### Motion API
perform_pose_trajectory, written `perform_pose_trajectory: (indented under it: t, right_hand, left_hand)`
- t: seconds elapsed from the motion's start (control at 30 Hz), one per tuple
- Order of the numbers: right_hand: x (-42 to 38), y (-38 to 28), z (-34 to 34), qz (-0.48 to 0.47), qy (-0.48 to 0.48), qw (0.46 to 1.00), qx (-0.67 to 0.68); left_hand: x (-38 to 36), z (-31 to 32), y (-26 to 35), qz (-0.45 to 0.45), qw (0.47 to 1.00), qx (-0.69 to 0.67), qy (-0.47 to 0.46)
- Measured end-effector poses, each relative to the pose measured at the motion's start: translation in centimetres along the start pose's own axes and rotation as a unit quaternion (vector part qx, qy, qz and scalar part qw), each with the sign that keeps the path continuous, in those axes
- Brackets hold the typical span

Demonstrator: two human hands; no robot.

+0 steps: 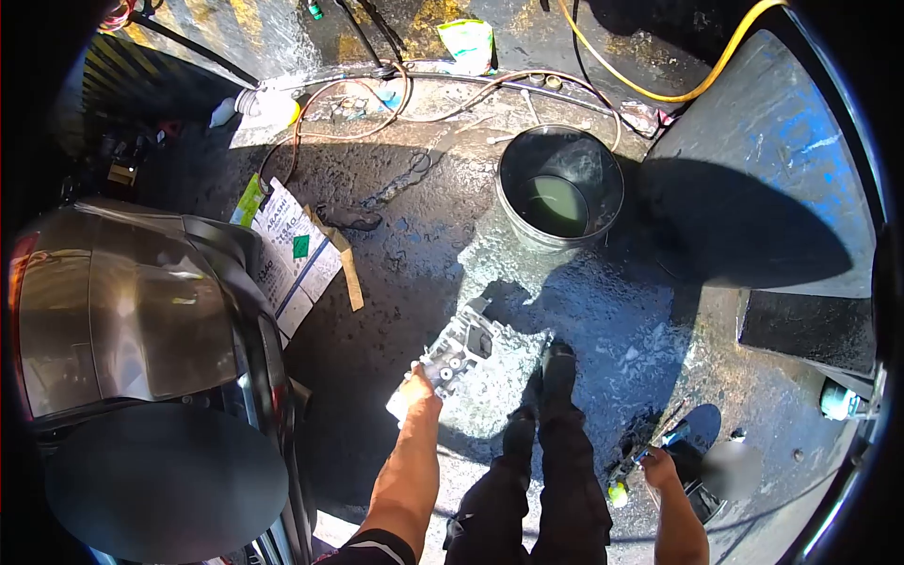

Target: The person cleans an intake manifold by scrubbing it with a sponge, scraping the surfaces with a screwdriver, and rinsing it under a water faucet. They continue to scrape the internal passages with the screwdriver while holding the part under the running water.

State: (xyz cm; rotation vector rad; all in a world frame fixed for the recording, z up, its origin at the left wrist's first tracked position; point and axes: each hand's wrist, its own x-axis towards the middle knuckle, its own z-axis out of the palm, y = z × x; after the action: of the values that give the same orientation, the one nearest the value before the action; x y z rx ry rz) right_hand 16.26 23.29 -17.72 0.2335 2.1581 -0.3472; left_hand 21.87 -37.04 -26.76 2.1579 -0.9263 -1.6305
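My left hand (421, 394) is closed on the near end of a silvery metal engine casting (457, 358) with holes and a square opening. The casting is held out in front of my legs, over the wet floor. Off to the right, my right hand (659, 466) has its fingers bent together beside a dark container (697, 499) and a cluster of dark, tool-like items (633, 461). What lies between those fingers is too small to make out. A yellow-green object (618, 494) is just left of that hand.
A black bucket (513, 212) with greenish liquid stands ahead. Flattened cardboard (299, 254) lies beside a brown car panel (132, 311) on the left. A hose (461, 108) runs along the wall. A large curved blue-grey panel (753, 141) and a dark block (805, 330) occupy the right.
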Motion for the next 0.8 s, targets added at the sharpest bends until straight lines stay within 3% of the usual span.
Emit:
perform_pose_trajectory:
  t: [0.07,0.13,0.2,0.3,0.4,0.47,0.53,0.7,0.8]
  right_hand:
    - [2.8,-2.3,-0.8,0.014,-0.027,0.995,0.093]
    - [5.6,-5.5,-2.7,-0.101,0.03,0.994,0.041]
    - [8.2,-12.1,-6.6,-0.095,0.002,0.995,0.026]
    - [14.5,-18.3,-10.0,-0.183,0.039,0.978,0.089]
    - [16.4,-32.0,-15.4,-0.245,0.044,0.959,0.132]
    - [18.1,-41.1,-18.3,-0.325,0.033,0.935,0.137]
    - [19.4,-51.0,-20.1,-0.407,0.101,0.901,0.108]
    - [28.7,-71.5,-21.4,-0.481,0.11,0.868,0.055]
    - [39.5,-81.0,-19.0,-0.436,0.097,0.895,0.016]
  left_hand:
    - [2.3,1.1,2.2,-0.01,0.999,-0.033,0.003]
    - [3.2,3.1,5.2,-0.013,0.997,-0.076,-0.001]
    - [3.3,6.1,8.8,-0.014,0.993,-0.112,0.02]
    - [6.8,9.6,11.6,0.019,0.985,-0.169,-0.02]
    - [10.1,13.2,14.5,0.021,0.974,-0.219,-0.048]
    - [11.0,16.0,17.7,0.005,0.976,-0.218,-0.014]
    - [13.8,17.9,19.1,0.016,0.964,-0.257,-0.062]
    - [18.0,22.9,23.0,-0.031,0.963,-0.262,-0.057]
    - [20.1,22.8,23.6,-0.048,0.965,-0.249,-0.063]
